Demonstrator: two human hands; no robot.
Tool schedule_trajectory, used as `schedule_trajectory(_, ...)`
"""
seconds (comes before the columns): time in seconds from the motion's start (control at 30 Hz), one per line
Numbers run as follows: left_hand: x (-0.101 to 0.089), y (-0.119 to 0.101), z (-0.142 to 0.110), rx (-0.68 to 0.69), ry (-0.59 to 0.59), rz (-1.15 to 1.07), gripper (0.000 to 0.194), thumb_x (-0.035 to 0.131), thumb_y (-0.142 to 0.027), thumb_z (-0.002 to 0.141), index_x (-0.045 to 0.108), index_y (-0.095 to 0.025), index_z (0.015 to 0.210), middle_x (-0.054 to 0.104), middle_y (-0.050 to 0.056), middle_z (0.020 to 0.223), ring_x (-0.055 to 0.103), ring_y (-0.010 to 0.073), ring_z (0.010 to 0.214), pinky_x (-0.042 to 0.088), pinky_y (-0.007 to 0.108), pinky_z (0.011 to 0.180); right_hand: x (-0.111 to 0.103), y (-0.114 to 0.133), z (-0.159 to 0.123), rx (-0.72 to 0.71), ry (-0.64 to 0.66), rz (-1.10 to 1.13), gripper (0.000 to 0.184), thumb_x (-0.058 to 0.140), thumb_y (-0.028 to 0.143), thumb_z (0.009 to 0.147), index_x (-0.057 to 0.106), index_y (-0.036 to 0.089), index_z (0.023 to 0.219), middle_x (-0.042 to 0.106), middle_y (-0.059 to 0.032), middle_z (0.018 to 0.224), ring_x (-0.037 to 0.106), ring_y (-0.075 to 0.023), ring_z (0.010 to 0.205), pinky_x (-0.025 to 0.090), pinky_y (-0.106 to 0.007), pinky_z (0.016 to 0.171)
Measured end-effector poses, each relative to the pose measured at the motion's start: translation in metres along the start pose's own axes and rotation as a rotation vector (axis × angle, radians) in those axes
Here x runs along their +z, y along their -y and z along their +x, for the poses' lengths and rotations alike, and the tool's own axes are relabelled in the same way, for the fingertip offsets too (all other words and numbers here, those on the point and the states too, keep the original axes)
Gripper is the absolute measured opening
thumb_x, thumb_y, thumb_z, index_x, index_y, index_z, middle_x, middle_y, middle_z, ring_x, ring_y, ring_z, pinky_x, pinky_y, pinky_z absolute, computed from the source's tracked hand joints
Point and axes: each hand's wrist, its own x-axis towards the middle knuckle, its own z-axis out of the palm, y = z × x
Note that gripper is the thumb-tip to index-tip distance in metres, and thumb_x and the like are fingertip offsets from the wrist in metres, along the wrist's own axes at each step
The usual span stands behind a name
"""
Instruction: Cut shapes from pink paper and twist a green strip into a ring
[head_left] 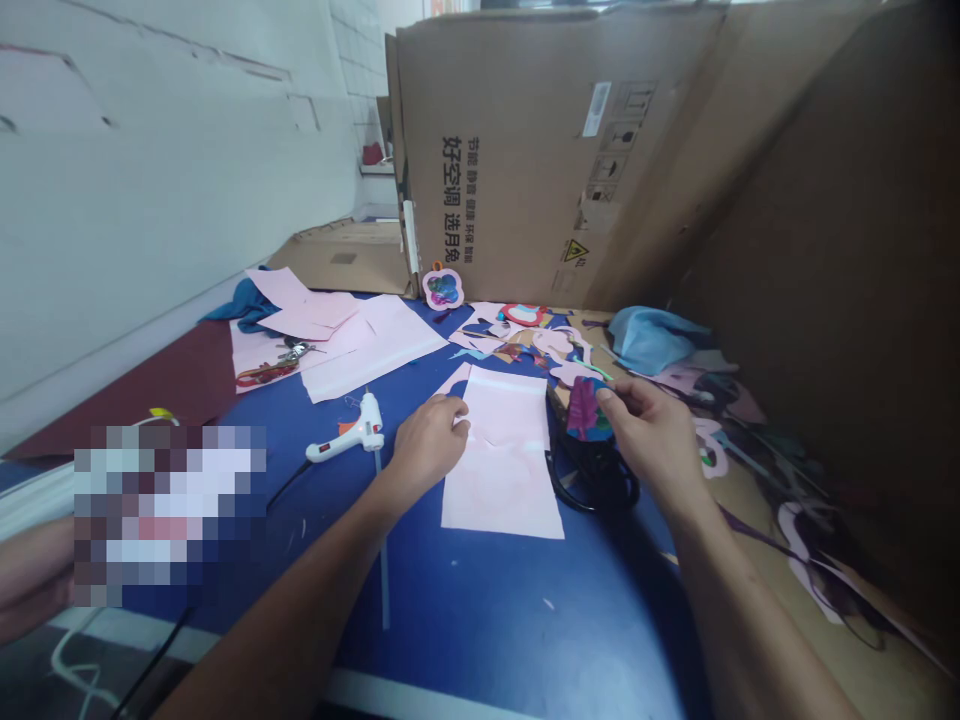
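In the head view a pale pink sheet (506, 450) lies flat on the blue table. At its upper left edge is my left hand (431, 440), fingers curled in; what they hold, if anything, is hidden. Between thumb and fingers my right hand (652, 430) pinches a shiny purple, blue and green patch (586, 408), to the right of the sheet. A coiled black cable (600, 485) lies below that patch. To the left of my left hand rests a white glue gun (352, 432), a clear glue stick (385, 565) extending toward the table's front edge.
Large cardboard boxes (517, 150) wall off the back and right. Pink sheets, keys (296, 350) and a flower-shaped ornament (443, 288) lie farther back. Cut scraps and a light blue cloth (652, 338) are at right. Another person's forearm (34, 575) enters at left, partly pixelated.
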Motion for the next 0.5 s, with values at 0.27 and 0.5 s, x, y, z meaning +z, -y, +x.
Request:
schedule_trajectory(0.27,0.002,-0.016,-0.001,0.062,-0.13,-0.64,0.032,0.07,-0.027,0.091,0.071,-0.022,0.123,0.069,0.011,0.129,0.066,0.0255,0.108,0.05,0.04,0.095,0.016,0.037,-0.017,0.092,0.264,0.534,0.034,0.08,0.052,0.082,0.072,0.02,0.089,0.064,-0.0005,0.075,0.053,-0.0141,0.063,0.043,-0.026,0.058)
schedule_trajectory(0.5,0.008,-0.034,-0.007,-0.22,0.367,-1.504,0.046,0.079,-0.057,0.085,0.076,-0.017,0.107,0.078,0.012,0.105,0.071,0.0229,0.09,0.056,0.036,0.083,0.031,0.048,-0.028,0.248,0.411,0.805,0.036,0.087,0.054,0.077,0.072,0.021,0.086,0.064,-0.0007,0.079,0.055,-0.0142,0.065,0.047,-0.026,0.059)
